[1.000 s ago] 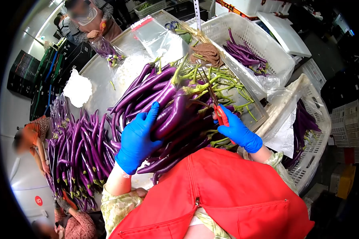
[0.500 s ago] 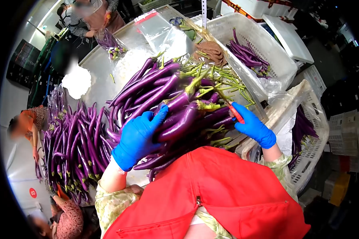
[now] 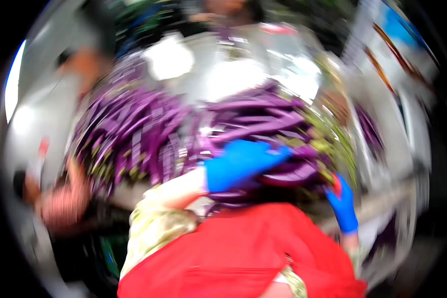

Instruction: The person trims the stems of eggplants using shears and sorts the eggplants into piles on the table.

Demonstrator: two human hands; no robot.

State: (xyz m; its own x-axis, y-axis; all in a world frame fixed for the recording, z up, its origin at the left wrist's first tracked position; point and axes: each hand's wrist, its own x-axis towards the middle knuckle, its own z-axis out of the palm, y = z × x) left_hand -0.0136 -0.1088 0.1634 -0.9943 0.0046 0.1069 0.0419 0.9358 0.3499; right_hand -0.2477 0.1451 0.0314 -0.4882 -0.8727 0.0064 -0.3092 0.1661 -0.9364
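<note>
The view is smeared by motion. My left hand (image 3: 246, 164), in a blue glove, is closed over a purple eggplant (image 3: 295, 174) at the front of a pile of long eggplants (image 3: 258, 121). Its thumb side lies near the stem end. On the right, my right hand (image 3: 343, 203), also blue-gloved, grips red-handled scissors (image 3: 337, 185) close to the green stems. The blades are too blurred to make out. A second heap of eggplants (image 3: 134, 129) lies to the left, stems toward the near edge.
Cut green stems (image 3: 350, 154) and a brown cloth (image 3: 335, 105) lie at the table's right. Beyond are clear plastic bags (image 3: 288, 54). White crates (image 3: 395, 149) holding eggplants stand at right. Co-workers (image 3: 64, 203) are along the left side, another at the far edge.
The camera view has turned, so the table and heaps appear shifted to the right and blurred. My left hand stays on the eggplants and my right hand still holds the scissors.
</note>
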